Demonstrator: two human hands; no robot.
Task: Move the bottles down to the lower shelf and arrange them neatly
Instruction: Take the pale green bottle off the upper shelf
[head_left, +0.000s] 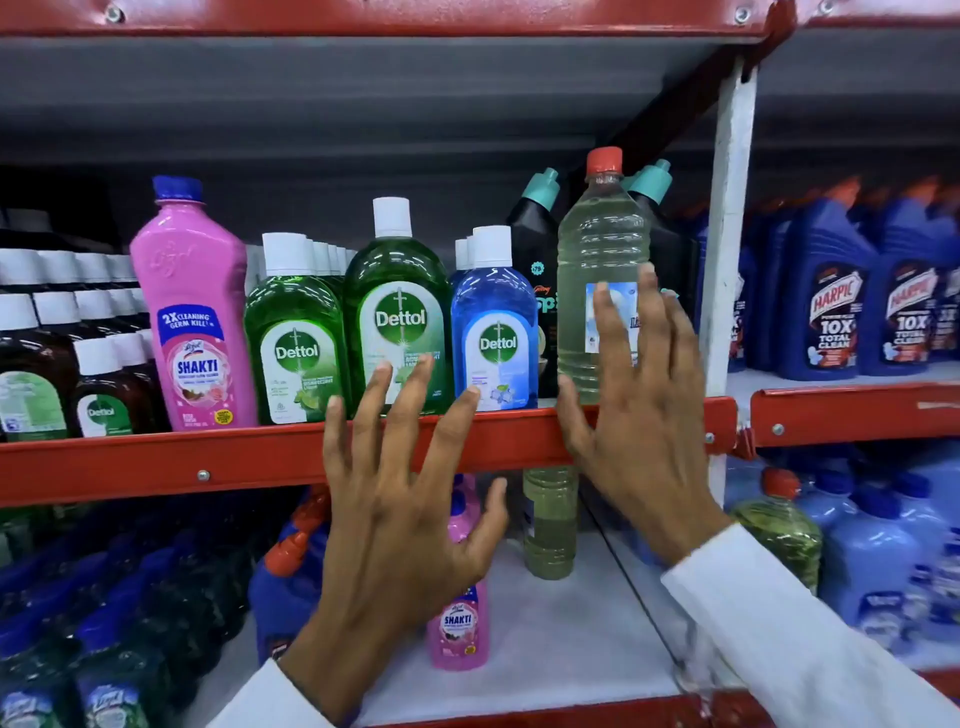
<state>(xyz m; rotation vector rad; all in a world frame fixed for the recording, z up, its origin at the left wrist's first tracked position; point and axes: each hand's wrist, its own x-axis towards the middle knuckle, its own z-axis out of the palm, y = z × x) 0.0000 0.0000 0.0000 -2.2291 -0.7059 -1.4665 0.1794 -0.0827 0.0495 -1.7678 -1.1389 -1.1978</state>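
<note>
On the upper shelf (156, 462) stand a pink Shakti bottle (195, 306), two green Dettol bottles (296, 338) (397, 306), a blue Dettol bottle (493, 322) and a clear red-capped bottle (597, 249). My right hand (639, 415) is spread in front of the clear bottle, fingers over its label, not closed on it. My left hand (400, 499) hangs open in front of the shelf's red edge, below the green and blue Dettol bottles. On the lower shelf (561, 623) stand a small pink Shakti bottle (460, 629) and a pale yellow bottle (549, 525).
Black bottles with teal caps (535, 234) stand behind the clear bottle. Brown Dettol bottles (62, 364) fill the upper left. A white upright post (730, 234) separates blue Harpic bottles (831, 301) at right. Dark and blue bottles (130, 597) crowd the lower left; light blue jugs (878, 561) sit lower right.
</note>
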